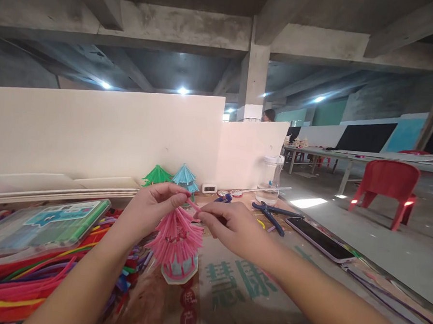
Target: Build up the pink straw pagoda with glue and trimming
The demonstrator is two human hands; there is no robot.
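You had three little pipe-cleaner pavilions on the bench: one pink (178, 237), one green (157, 175) and one blue (185, 176). There was one phone (319, 239), one pair of pliers (272, 214), one clear jar (270, 179) and one red chair (387, 188).

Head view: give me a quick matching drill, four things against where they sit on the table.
Things:
1. pink pavilion
2. phone
3. pliers
4. pipe cleaners

Places:
A. far right, flat near the table edge
B. heaped at the left
C. between the left hand and right hand
D. just behind the right hand, left of the phone

Pairs: 1-C, 2-A, 3-D, 4-B
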